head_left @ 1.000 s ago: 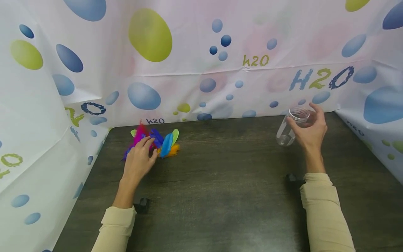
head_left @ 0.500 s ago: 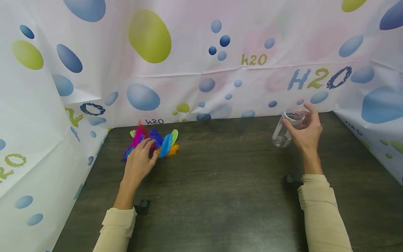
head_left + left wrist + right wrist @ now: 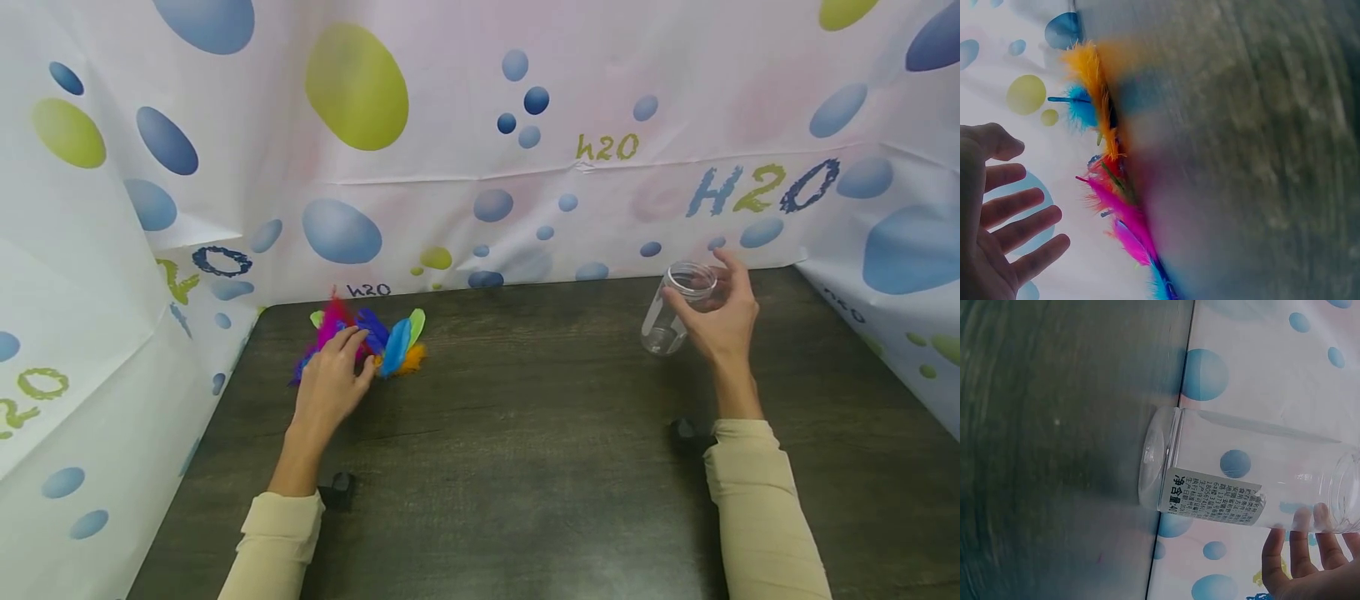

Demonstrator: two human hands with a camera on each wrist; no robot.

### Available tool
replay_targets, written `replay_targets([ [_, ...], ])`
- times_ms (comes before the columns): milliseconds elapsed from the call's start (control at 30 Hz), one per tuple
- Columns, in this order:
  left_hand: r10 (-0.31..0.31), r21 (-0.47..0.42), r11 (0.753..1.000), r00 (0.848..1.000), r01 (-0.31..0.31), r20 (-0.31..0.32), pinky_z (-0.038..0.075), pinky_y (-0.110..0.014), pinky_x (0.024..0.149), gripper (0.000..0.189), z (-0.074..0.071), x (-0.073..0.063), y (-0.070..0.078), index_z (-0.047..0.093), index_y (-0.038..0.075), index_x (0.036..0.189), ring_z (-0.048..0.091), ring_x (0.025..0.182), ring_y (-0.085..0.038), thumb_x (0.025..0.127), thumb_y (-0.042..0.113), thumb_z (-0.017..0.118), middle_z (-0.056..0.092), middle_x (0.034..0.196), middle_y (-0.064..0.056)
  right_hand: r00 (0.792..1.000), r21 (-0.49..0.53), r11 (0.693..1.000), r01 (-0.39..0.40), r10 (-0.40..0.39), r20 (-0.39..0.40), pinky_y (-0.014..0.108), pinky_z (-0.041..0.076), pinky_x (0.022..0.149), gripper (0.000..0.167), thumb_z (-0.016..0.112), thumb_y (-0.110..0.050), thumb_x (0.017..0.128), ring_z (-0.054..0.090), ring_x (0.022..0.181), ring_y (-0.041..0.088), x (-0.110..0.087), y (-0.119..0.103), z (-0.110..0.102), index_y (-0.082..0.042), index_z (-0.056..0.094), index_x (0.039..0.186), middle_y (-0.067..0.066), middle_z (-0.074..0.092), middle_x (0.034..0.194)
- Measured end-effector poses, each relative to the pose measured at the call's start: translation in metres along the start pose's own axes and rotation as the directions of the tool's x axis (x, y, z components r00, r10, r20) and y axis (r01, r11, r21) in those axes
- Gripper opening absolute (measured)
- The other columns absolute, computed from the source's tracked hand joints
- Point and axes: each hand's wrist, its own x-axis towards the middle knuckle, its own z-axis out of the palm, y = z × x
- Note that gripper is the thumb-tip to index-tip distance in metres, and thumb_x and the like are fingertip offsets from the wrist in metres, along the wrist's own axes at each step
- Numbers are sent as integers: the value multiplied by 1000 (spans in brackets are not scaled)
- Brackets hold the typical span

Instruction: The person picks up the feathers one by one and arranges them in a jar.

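can't make out all the feathers (image 3: 395,346) at the far left of the desk (image 3: 510,425), partly covered by the left grip (image 3: 330,382), relaxed and holding nothing; can't judge any contact between the desk and the clear jar (image 3: 1247,456) at far right, cut off at its mouth in the right wrist view. held near the top by the right grip (image 3: 723,327), shifted slightly left since a second ago.

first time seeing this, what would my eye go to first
Probably the bright feathers heaped at the back left of the dark table, below the left grip. Next, the clear labelled jar held by the right grip at back right, then the bubble-print curtain behind.
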Motion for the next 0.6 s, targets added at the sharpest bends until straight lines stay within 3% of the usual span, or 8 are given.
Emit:
replay_targets([
  [100,0,2,1000,1000,0,12,58,-61,85,38,1,1,0,67,-8,126,68,102,-49,92,8,73,64,132,-28,1000,17,1000,17,-17,0,12,45,76,74,84,-5,80,53,94,-3,-2,0,1,-6,54,148,-22,54,111],
  [333,13,0,1000,1000,-13,16,59,-58,82,38,1,2,1,67,-9,127,70,93,-47,93,8,71,64,132,-29,1000,24,1000,14,-15,13,14,44,76,74,85,-5,80,54,96,0,-5,-3,1,-9,55,148,-18,54,113],
  [600,4,5,1000,1000,-5,29,57,-62,87,40,-3,1,-1,67,-9,128,68,103,-50,93,9,72,63,134,-28,999,41,999,30,-32,33,12,45,75,75,86,-3,80,57,96,3,-8,-7,4,-10,56,148,11,65,122],
])
